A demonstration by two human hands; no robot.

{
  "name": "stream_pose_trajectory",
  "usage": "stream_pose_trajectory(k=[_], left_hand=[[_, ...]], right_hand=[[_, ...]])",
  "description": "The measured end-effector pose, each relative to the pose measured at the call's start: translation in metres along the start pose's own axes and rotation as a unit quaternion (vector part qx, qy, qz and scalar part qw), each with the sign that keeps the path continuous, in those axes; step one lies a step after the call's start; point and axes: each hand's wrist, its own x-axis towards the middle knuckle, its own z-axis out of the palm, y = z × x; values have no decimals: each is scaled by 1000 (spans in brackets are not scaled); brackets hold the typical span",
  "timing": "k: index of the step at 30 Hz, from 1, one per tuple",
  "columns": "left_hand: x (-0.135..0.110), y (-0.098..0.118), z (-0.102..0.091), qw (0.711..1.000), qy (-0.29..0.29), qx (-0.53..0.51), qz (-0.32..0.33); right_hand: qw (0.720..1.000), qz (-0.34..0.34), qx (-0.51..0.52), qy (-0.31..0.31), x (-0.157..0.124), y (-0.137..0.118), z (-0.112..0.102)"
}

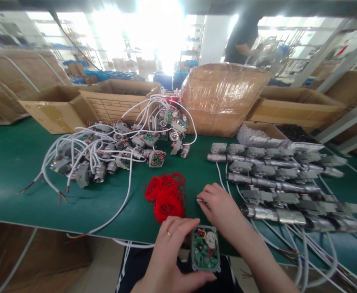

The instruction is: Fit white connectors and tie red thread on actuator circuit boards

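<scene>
My left hand (170, 252) is wrapped around a small grey module with a green circuit board (205, 248), held over the front edge of the green table (19, 171). A ring sits on one finger. My right hand (219, 207) rests on the mat just right of a pile of red wire loops (166, 195), with its fingers pinched on a small thin metal piece (200, 200). Rows of finished metal cylinder units with white cables (276, 183) lie to its right.
A tangled heap of modules with white cables (117, 150) fills the table's left middle. Cardboard boxes (117, 99) and a taped parcel (224, 97) stand behind. A tray of small parts (263, 136) is at back right. Another person (242, 36) stands far behind.
</scene>
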Motion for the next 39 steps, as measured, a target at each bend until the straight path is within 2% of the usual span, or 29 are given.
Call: stream_pose_trajectory(k=[3,7,9,10,11,12,14,15,17,20,22,23,27,32,34,39], left_hand=[[0,-3,1,1000,-3,2,0],[-1,-8,5,1000,-7,-27,-5],[-2,-10,8,998,-6,-50,-26],[-2,-11,9,997,-7,-61,-39],[-2,-12,11,996,-11,-71,-53],[-2,-12,12,995,-13,-76,-64],[0,-13,15,994,-8,-77,-75],[1,-12,17,995,1,-72,-75],[5,-10,20,996,27,-58,-61],[13,-2,23,997,59,-30,-27],[17,4,24,997,70,-15,-16],[18,7,24,997,72,-9,-17],[21,15,27,997,71,21,-26],[19,21,40,993,79,81,-19],[20,23,46,990,89,106,-14],[23,27,54,981,83,176,11]], right_hand=[[1000,3,14,-17,13,-2,-4],[996,32,77,14,9,-5,-21],[985,61,153,45,-3,-7,-32],[969,84,224,65,-10,-9,-37],[940,111,311,88,-18,-11,-41],[898,140,402,112,-26,-13,-45],[797,195,551,151,-40,-19,-48],[759,215,593,163,-46,-22,-48],[703,243,645,174,-56,-27,-46],[659,258,684,180,-67,-31,-42],[655,254,686,188,-73,-32,-42],[663,250,678,194,-76,-32,-42],[727,242,600,232,-89,-34,-39],[771,245,503,303,-100,-45,-20],[779,235,481,325,-104,-49,-13],[776,233,471,350,-107,-55,-5]])
